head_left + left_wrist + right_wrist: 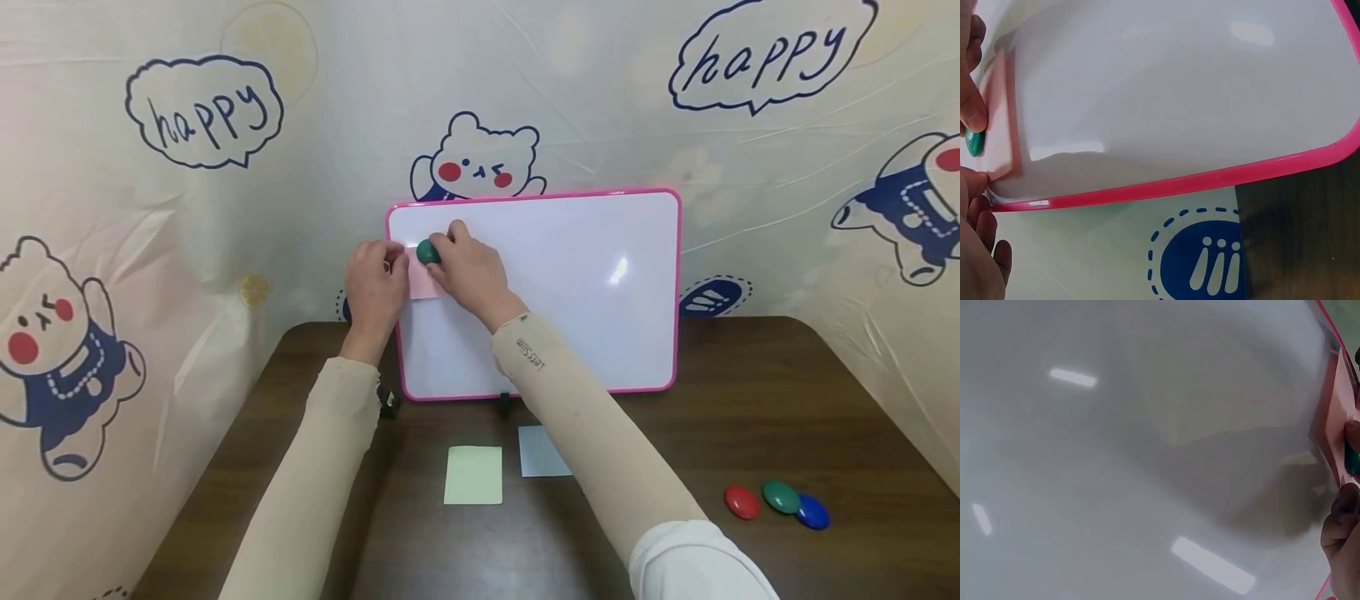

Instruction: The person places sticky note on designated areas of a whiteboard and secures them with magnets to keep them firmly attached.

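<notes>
A square pink sticky note lies against the upper left of a pink-framed whiteboard. My left hand pinches the note's left edge, close to the board's frame. With thumb and fingers my right hand grips a round green magnet over the upper part of the note. In the left wrist view, the note stands slightly off the board along one side, and a thumb lies on the magnet. Only part of the note appears at the right wrist view's edge.
On the brown table lie a pale green sticky note and a blue one, partly covered by the right sleeve. At the right are a red magnet, a green one and a blue one. A patterned curtain hangs behind.
</notes>
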The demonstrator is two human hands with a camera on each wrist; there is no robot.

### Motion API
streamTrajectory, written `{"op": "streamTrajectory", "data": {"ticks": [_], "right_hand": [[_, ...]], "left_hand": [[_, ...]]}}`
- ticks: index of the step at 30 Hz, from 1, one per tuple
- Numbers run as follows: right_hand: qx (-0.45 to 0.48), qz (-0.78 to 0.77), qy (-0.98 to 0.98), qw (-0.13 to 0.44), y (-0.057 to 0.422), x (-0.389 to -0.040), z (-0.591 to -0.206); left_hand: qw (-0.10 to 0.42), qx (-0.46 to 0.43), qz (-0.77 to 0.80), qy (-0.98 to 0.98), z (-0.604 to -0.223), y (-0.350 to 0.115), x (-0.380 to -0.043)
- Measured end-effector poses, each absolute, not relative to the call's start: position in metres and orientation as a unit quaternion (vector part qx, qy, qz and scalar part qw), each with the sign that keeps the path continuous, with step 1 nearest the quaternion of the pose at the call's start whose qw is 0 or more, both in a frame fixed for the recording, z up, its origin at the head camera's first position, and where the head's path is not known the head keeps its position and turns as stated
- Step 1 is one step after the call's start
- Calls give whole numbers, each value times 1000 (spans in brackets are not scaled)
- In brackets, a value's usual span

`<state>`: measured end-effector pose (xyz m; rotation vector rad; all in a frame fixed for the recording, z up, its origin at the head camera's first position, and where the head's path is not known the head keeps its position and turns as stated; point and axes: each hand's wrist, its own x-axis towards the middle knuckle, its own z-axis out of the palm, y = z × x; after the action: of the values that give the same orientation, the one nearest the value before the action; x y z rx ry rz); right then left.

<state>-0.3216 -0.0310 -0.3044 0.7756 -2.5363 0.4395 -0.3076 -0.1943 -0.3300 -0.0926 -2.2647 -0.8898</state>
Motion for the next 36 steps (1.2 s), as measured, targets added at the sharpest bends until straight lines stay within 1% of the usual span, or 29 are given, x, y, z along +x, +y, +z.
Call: {"op": "streamTrajectory", "data": {"ticks": [9, 15, 25, 30, 36], "right_hand": [[282, 146, -914, 253, -25, -321, -308], [258, 153, -918, 258, -11, -318, -314], [213, 154, -941, 212, 19, -302, -319], [195, 199, -945, 174, 33, -290, -321], [195, 250, -934, 161, 49, -268, -325]], "left_hand": [[346, -38, -337, -874, -330, -191, -308], [341, -45, -336, -877, -336, -191, -304], [332, -58, -332, -881, -344, -194, -285], [303, -69, -337, -889, -347, -194, -270], [275, -78, -334, -898, -352, -193, -253]]}}
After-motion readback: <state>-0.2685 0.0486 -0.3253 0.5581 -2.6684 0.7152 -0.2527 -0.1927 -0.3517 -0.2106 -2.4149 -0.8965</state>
